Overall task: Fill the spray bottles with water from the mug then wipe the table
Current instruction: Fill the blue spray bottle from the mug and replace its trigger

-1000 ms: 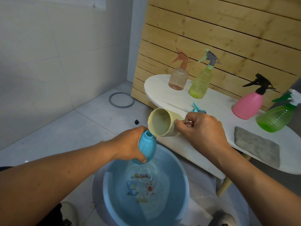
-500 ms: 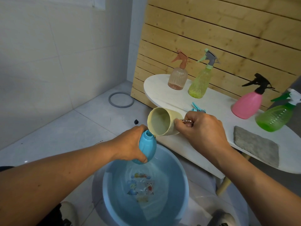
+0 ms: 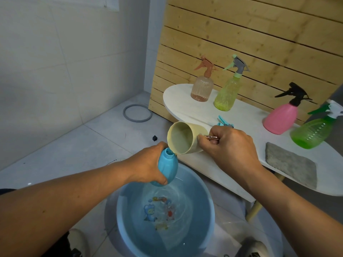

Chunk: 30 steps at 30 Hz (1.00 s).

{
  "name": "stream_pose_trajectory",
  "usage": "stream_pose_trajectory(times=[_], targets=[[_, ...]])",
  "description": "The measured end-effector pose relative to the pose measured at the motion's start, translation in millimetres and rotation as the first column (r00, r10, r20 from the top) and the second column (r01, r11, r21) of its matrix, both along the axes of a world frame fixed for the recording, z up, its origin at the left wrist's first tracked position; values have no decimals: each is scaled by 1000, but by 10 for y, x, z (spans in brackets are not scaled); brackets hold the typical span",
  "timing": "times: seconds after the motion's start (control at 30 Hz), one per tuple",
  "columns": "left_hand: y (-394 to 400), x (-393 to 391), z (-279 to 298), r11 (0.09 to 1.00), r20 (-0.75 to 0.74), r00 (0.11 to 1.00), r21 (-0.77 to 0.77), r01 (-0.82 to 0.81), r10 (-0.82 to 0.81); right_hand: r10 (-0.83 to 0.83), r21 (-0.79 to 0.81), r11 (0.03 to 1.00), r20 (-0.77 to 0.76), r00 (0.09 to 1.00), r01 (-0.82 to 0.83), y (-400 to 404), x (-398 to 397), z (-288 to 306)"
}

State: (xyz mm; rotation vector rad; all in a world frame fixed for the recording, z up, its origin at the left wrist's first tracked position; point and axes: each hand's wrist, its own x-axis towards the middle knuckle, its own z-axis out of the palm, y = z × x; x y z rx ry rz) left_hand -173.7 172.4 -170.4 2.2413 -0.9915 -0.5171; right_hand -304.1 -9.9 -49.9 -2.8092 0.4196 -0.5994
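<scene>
Nearest, a blue basin [image 3: 207, 197] sits on the floor holding water, with a cartoon print visible on its bottom. Above its far rim, the left hand [image 3: 148, 164] grips a blue bottle [image 3: 167, 167], fingers and thumb curled round the body; the bottle is tilted, neck uppermost and uncapped. The right hand [image 3: 230, 145] holds a cream mug [image 3: 185, 138] by its handle, fingers curled tight. The mug is tipped nearly on its side, its lip touching the bottle's neck. Behind the hands, a white table [image 3: 185, 108] carries a grey cloth [image 3: 291, 164] near the front edge and a teal spray head [image 3: 223, 122] just beyond the right hand. Farther back stand four spray bottles: green [image 3: 311, 134], pink [image 3: 280, 119], yellow-green [image 3: 226, 95] and peach [image 3: 202, 88]. A grey ring [image 3: 137, 113] lies on the floor tiles beside the wooden slat wall [image 3: 259, 34].
</scene>
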Motion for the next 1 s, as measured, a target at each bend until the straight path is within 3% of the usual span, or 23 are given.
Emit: stream_pose_trajectory(times=[1.0], targets=[[2,-15,-4,1000,-13,1000,-20,1,-2,41,-64,997,21,999,-39,25,-14,0]])
